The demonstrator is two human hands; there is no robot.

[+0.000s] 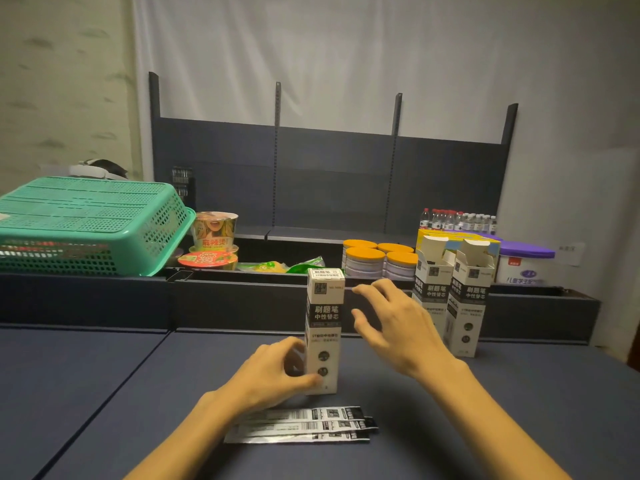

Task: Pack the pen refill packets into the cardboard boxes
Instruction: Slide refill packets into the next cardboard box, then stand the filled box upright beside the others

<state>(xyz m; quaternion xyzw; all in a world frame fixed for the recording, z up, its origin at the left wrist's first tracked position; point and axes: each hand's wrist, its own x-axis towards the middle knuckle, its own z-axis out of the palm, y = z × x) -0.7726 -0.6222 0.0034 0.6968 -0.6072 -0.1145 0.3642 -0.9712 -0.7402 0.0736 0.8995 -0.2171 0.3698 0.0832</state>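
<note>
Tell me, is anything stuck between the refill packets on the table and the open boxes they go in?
Nothing visible blocks them. The refill packets lie flat on the near table, and the open boxes stand farther back on the right, flaps up. The closed box, held by the left hand, stands left of that path; the right hand hovers above it.

Body in view: two forearms and two hands only, entering from the bottom edge of the head view. Left hand (273,370), right hand (398,323). Both forearms bare up to the frame edge; no sleeve or cuff shows. Hands bare, no gloves. No ring, watch, bracelet or strap seen on fingers or wrists. Fingernails short and unpainted where visible. Forearms slender, wrists narrow. Rest of the person out of frame.
</note>
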